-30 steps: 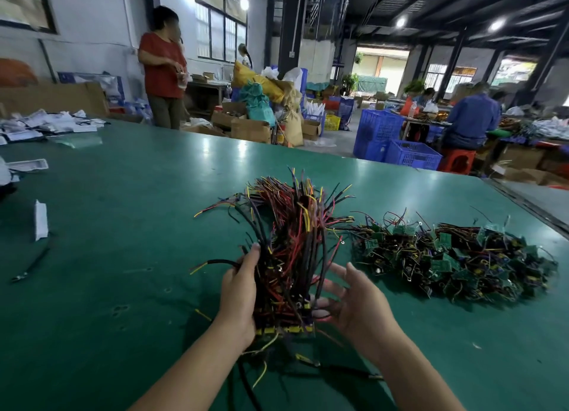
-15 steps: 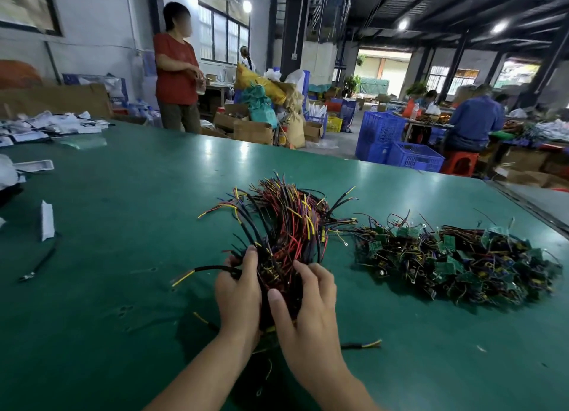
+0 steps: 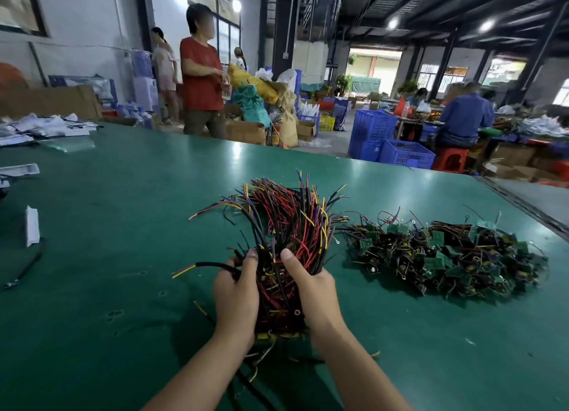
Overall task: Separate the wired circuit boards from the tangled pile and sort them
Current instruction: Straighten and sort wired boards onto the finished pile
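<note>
A thick bundle of wired circuit boards (image 3: 288, 226) stands upright on the green table (image 3: 117, 226), its red, black and yellow wires fanning upward. My left hand (image 3: 235, 296) grips the bundle's left side and my right hand (image 3: 314, 290) grips its right side, thumb across the front. The boards at the bundle's base are mostly hidden between my hands. To the right lies a tangled pile of green circuit boards with wires (image 3: 446, 256), apart from my hands.
A white strip (image 3: 31, 226) and a black cable (image 3: 26, 267) lie at the table's left, papers (image 3: 46, 127) at the far left corner. A person in red (image 3: 201, 81) stands beyond the far edge. Blue crates (image 3: 406, 153) stand behind.
My right hand has shifted from the front of the bundle to its right side and clasps it. Both hands now squeeze the bundle upright. The person in red has moved right.
</note>
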A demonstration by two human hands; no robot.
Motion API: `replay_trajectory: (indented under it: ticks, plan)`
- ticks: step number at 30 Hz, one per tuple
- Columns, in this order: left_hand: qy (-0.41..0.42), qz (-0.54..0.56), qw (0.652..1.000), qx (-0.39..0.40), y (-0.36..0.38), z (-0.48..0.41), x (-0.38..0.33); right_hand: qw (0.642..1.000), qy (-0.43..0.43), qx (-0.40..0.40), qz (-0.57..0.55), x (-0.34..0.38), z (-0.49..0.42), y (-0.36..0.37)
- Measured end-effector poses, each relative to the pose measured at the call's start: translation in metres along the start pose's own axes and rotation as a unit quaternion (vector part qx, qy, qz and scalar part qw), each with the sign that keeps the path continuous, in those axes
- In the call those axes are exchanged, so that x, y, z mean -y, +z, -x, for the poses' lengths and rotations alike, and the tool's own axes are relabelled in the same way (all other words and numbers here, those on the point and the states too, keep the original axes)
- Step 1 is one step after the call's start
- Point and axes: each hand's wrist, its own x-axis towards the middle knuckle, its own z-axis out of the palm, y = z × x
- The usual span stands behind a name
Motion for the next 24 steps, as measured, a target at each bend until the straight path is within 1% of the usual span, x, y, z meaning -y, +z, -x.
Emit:
replay_trajectory:
  ticks: [2,4,6,9,13,21,24]
  plan:
    - [-0.021,0.014,1.0,0.012,-0.0004,0.0018,0.0004,0.998,-0.02,0.059,0.02,-0.001,-0.0007,-0.0059]
    - [-0.037,0.017,0.999,0.022,-0.0008,0.0035,-0.0001,0.996,-0.032,0.084,0.026,-0.0019,-0.0015,-0.0098]
    - [-0.033,-0.001,0.999,0.04,-0.0005,0.0044,0.001,0.997,-0.034,0.067,0.034,-0.0032,-0.0014,-0.0118]
    - [-0.015,-0.042,0.997,0.059,0.0011,0.0047,0.0012,0.998,-0.016,0.007,0.056,-0.0072,0.0016,-0.0097]
    - [-0.016,-0.05,0.996,0.07,0.0016,0.0005,0.0043,0.999,0.008,-0.021,0.047,-0.0089,0.0045,-0.0073]
    - [-0.038,-0.021,0.998,0.052,0.0062,-0.0001,0.0022,1.0,-0.002,0.007,-0.014,-0.0083,-0.0013,-0.0122]
    - [-0.048,-0.004,0.998,0.045,0.0072,-0.0017,0.0008,1.0,-0.003,0.003,-0.028,-0.0091,-0.0016,-0.012]
